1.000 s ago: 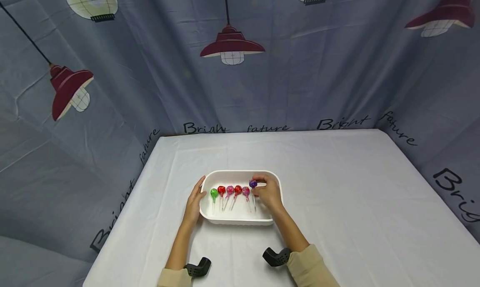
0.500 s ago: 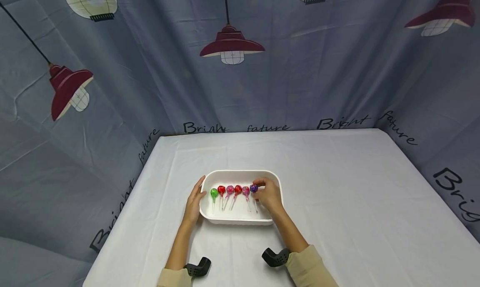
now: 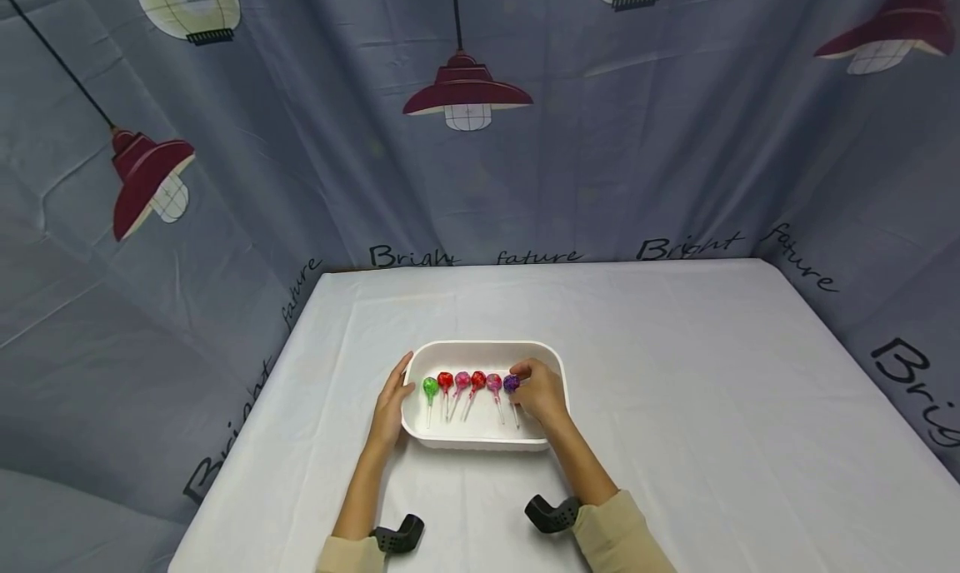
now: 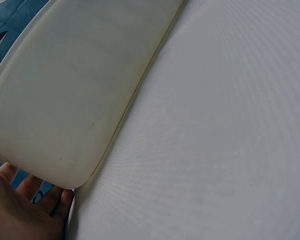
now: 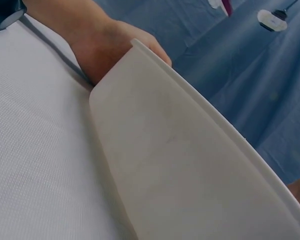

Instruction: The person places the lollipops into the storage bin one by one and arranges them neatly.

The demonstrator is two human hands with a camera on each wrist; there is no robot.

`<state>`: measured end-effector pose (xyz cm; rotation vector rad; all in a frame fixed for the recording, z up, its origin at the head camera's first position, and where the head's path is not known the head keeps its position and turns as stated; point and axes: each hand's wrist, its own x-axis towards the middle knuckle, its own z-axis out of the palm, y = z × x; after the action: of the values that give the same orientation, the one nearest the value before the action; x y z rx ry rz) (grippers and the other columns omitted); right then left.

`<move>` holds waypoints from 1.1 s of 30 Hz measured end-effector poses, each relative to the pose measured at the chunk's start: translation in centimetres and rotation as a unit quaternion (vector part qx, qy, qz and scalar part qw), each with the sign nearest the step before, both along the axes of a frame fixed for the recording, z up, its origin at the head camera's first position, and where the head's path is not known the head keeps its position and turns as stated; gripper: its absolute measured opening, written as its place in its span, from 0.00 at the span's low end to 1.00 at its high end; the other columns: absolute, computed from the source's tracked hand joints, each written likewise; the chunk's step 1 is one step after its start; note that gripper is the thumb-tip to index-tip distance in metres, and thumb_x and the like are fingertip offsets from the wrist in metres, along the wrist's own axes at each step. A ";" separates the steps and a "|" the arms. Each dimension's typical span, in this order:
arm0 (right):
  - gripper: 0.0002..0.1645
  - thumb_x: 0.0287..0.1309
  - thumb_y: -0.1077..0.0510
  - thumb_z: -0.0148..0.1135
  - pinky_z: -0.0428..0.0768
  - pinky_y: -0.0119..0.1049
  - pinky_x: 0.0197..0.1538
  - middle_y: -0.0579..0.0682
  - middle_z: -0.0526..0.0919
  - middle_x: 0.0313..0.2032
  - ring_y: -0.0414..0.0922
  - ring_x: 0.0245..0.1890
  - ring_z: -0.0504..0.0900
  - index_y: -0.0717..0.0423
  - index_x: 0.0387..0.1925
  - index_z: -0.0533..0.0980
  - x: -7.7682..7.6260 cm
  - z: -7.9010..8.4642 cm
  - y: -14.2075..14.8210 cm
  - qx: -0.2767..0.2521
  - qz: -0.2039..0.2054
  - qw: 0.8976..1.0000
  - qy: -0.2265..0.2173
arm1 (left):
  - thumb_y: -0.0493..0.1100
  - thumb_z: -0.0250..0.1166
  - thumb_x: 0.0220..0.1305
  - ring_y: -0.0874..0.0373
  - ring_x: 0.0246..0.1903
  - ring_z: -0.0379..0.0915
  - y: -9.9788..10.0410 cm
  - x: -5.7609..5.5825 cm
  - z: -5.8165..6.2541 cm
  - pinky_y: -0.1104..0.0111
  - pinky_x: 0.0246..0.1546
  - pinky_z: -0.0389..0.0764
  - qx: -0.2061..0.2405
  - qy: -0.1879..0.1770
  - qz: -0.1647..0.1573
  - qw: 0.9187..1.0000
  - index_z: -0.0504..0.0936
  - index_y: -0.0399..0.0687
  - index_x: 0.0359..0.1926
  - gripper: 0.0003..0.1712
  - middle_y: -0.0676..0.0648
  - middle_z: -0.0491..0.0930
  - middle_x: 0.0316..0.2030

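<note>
A white tray point(image 3: 487, 441) lies on the table with a row of lollipops in it, heads toward the far side. From left these are a green lollipop point(image 3: 430, 386), a red one, a pink one, another red one, another pink one and a purple lollipop point(image 3: 512, 383). My left hand point(image 3: 388, 402) holds the tray's left end, thumb at the rim and fingers along the outer wall. Inside the right part of the tray, my right hand point(image 3: 542, 391) pinches the purple lollipop near its head. In the right wrist view the tray wall hides the fingers of the right hand point(image 5: 112, 47).
White cloth covers the table point(image 3: 675, 373) around the tray. A grey-blue curtain point(image 3: 600, 165) printed with lamps and lettering hangs behind and at both sides. Each wrist carries a black camera mount, the right mount point(image 3: 552, 515) being close to the tray's near side.
My right hand has lowered the purple lollipop toward the near side and slightly right, into line with the other lollipops. The left hand has stayed at the tray's left end.
</note>
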<state>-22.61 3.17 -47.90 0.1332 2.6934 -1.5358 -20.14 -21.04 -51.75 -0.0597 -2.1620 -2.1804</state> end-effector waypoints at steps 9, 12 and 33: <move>0.29 0.23 0.77 0.63 0.72 0.31 0.26 0.55 0.80 0.33 0.46 0.27 0.75 0.63 0.39 0.78 -0.1 0.1 0.2 0.034 0.003 0.999 0.005 | 0.31 0.42 0.68 0.51 0.69 0.37 0.8 1.1 2.3 0.62 0.67 0.43 -0.002 0.002 -0.008 1.000 0.53 0.38 0.69 0.29 0.41 0.45 0.70; 0.29 0.24 0.77 0.64 0.72 0.30 0.25 0.55 0.80 0.33 0.46 0.27 0.75 0.61 0.39 0.78 -0.2 0.1 0.2 0.039 -0.001 0.999 0.000 | 0.31 0.42 0.68 0.51 0.69 0.37 0.9 1.1 2.6 0.62 0.67 0.43 -0.004 0.002 -0.008 1.000 0.53 0.38 0.69 0.29 0.41 0.46 0.70; 0.24 0.42 0.72 0.67 0.77 0.44 0.44 0.60 0.77 0.43 0.54 0.41 0.76 0.62 0.46 0.76 1.1 2.0 0.4 0.021 0.057 0.992 0.109 | 0.36 0.48 0.67 0.40 0.62 0.57 -0.5 -0.1 0.0 0.48 0.60 0.60 0.006 -0.015 -0.001 1.000 0.47 0.54 0.72 0.35 0.34 0.57 0.65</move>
<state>-21.50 3.61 -45.86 -0.1944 2.8394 -1.5453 -20.25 -21.50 -51.73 -0.0286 -2.1647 -2.2082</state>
